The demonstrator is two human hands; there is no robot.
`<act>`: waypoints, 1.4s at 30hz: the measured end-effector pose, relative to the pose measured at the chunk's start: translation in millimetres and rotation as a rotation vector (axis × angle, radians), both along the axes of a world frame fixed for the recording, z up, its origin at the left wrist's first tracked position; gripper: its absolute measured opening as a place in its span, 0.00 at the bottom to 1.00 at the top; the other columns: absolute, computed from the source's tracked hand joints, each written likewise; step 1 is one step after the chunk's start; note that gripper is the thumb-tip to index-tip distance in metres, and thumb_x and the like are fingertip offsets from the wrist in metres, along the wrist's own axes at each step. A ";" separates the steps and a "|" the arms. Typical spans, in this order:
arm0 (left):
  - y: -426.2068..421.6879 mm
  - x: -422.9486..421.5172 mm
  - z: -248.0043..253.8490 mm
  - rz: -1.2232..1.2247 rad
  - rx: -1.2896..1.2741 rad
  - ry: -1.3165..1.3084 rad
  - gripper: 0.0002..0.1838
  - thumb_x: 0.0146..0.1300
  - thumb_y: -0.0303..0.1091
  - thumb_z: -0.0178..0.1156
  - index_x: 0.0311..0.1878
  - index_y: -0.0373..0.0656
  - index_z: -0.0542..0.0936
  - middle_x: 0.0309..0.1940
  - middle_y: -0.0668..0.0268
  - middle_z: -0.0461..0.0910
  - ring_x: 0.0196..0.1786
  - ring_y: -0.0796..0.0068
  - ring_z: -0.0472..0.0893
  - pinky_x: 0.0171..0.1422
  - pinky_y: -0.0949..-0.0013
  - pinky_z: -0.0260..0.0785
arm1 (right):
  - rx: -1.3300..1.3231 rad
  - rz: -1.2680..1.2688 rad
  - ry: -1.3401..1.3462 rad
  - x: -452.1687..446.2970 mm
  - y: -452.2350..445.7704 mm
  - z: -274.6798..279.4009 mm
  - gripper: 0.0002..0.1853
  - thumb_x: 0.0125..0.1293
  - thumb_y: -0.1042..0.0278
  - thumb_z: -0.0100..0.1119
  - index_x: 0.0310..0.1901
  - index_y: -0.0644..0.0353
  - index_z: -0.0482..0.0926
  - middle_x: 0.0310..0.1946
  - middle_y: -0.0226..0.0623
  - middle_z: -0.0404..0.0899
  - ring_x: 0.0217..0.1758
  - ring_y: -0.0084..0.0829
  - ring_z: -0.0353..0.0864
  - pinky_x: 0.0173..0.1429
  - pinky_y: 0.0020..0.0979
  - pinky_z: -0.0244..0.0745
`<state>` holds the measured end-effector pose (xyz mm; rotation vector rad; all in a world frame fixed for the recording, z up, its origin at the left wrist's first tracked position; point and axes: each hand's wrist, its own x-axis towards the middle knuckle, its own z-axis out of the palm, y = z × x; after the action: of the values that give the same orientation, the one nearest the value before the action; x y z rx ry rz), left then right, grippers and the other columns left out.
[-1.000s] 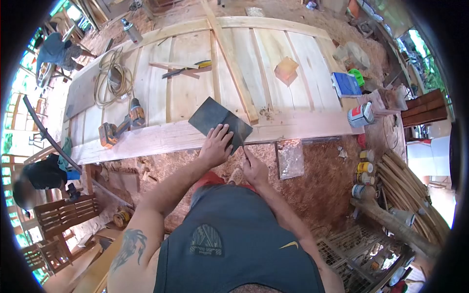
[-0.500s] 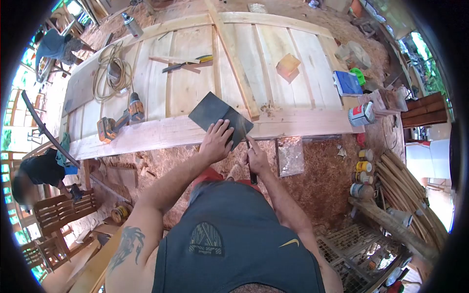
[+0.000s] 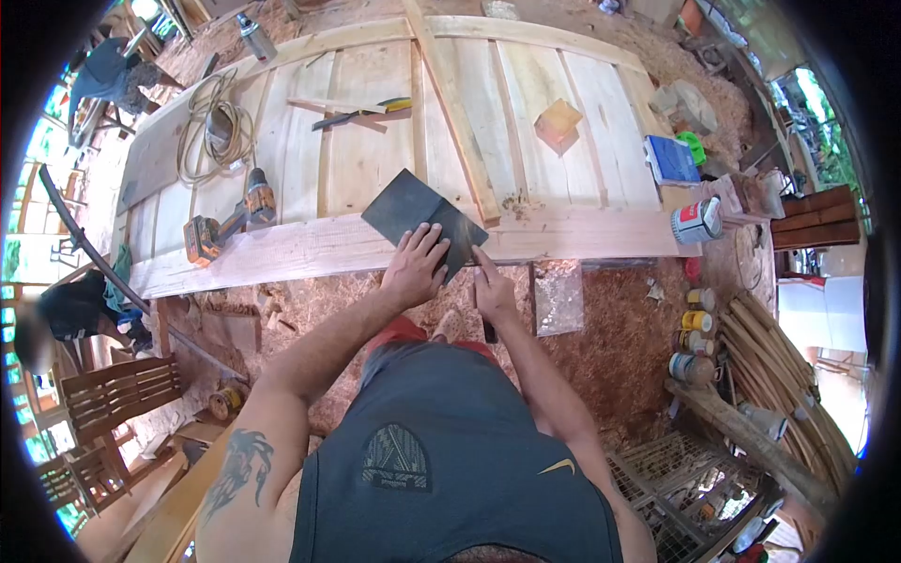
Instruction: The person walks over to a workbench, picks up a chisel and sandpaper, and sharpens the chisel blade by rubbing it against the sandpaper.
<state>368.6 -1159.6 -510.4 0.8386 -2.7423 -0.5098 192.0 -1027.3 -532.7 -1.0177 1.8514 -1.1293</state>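
Observation:
A dark, creased sheet that looks like sandpaper [image 3: 402, 204] lies on the near rail of a large wooden panel [image 3: 366, 178], its lower corner over the edge. My left hand [image 3: 413, 267] rests flat on it with the fingers a little apart. Beside the sheet's right edge, my right hand [image 3: 494, 293] is closed around a slim dark tool [image 3: 489, 331], the index finger stretched toward the sheet. Only the tool's lower end shows below the fist; its kind is hidden.
A cordless drill [image 3: 230, 220], coiled cord [image 3: 216, 136], dark-and-yellow tool [image 3: 361, 113], folded orange piece [image 3: 557, 122], blue box [image 3: 671, 159] and can [image 3: 694, 220] lie on the panel. A loose batten [image 3: 450, 113] crosses it. Another person [image 3: 75, 310] is at far left.
My right hand has shifted slightly, its index finger now extended up along the sheet's edge, and less of the tool shows. My left hand stays on the sheet. The person at left has moved.

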 end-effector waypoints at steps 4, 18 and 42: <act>1.2 0.0 -4.8 -0.003 -0.026 0.000 0.30 0.70 0.44 0.65 0.72 0.42 0.76 0.80 0.49 0.67 0.83 0.43 0.62 0.86 0.38 0.55 | -0.003 -0.037 0.124 2.8 -1.2 -12.6 0.25 0.80 0.66 0.55 0.75 0.39 0.77 0.20 0.46 0.81 0.22 0.39 0.85 0.33 0.43 0.80; 1.5 0.5 -5.7 -0.005 -0.007 -0.018 0.31 0.70 0.45 0.65 0.73 0.43 0.76 0.80 0.49 0.67 0.84 0.43 0.62 0.86 0.38 0.55 | -0.010 -0.068 0.124 13.9 -3.9 -1.9 0.23 0.79 0.67 0.57 0.74 0.45 0.79 0.23 0.51 0.84 0.25 0.48 0.87 0.33 0.46 0.81; -0.2 -1.6 -2.5 0.013 -0.003 -0.019 0.31 0.70 0.44 0.64 0.72 0.42 0.77 0.80 0.47 0.67 0.83 0.43 0.63 0.86 0.38 0.55 | -0.136 -0.104 0.284 17.5 11.6 -16.5 0.22 0.79 0.65 0.57 0.72 0.46 0.80 0.28 0.57 0.85 0.28 0.58 0.85 0.33 0.54 0.77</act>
<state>367.0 -1159.8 -512.9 0.8643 -2.7524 -0.4981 209.5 -1015.7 -549.2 -1.2233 2.0941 -1.2371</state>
